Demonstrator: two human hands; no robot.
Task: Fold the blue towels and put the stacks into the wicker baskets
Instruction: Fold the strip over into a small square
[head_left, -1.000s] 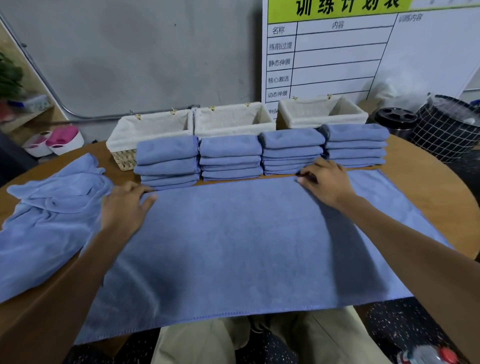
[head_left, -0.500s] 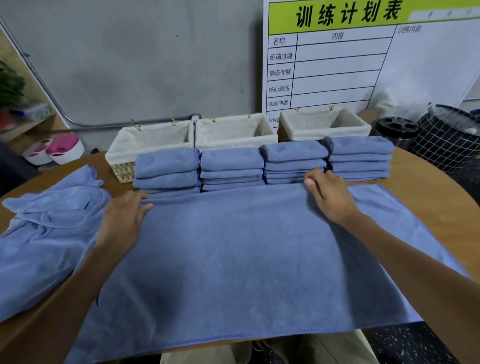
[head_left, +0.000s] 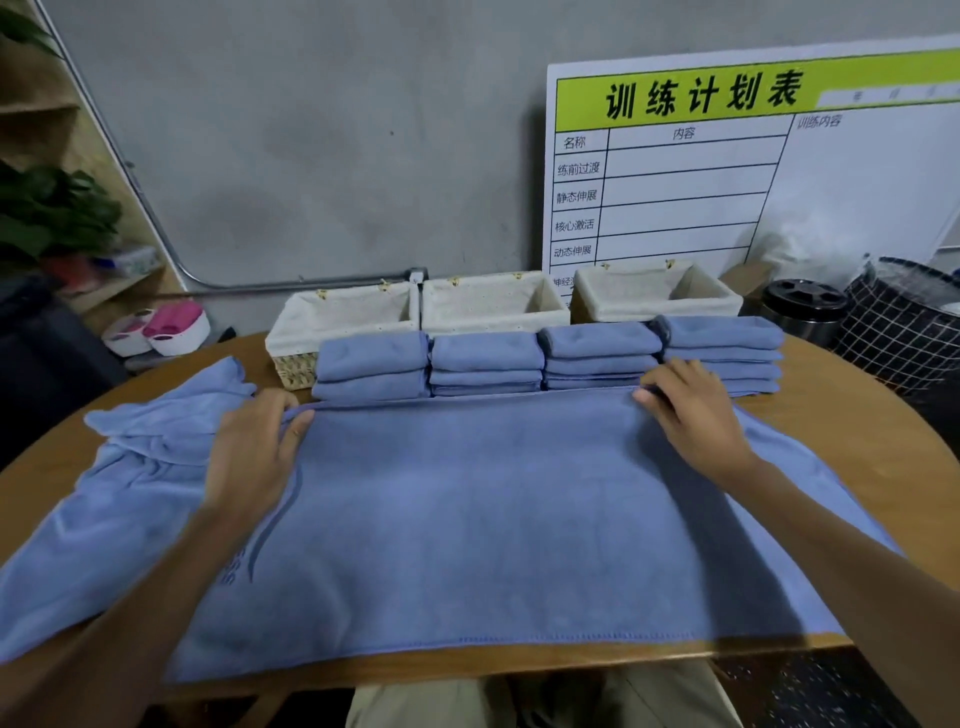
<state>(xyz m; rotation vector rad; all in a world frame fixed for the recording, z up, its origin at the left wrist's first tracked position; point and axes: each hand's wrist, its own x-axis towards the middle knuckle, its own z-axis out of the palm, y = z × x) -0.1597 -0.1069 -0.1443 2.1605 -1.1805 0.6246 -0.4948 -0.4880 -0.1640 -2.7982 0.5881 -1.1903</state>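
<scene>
A soft, matte blue towel (head_left: 493, 519) with a fine nap is spread flat across a round wooden table (head_left: 883, 415), its stitched near hem running just inside the table's near edge and a dark curved mark showing near the left forearm. The far hem is pinched at two places: the left hand (head_left: 254, 452) is curled on the edge with thumb and fingers closed over the cloth, and the right hand (head_left: 691, 410) is likewise clamped on it, the hem slightly raised between them. Just beyond that hem, four stacks of folded towels (head_left: 545, 358) are lined up side by side, touching one another, their rounded folds facing the person. Behind the stacks three rectangular wicker baskets (head_left: 493, 306) with pale cloth liners are set in a row against the grey wall. A rumpled heap of unfolded towels (head_left: 130, 467) is lying at the left, overlapped by the spread towel. Bare wood is left at the far right of the table, beside a black wire-grid bin (head_left: 904, 322)
</scene>
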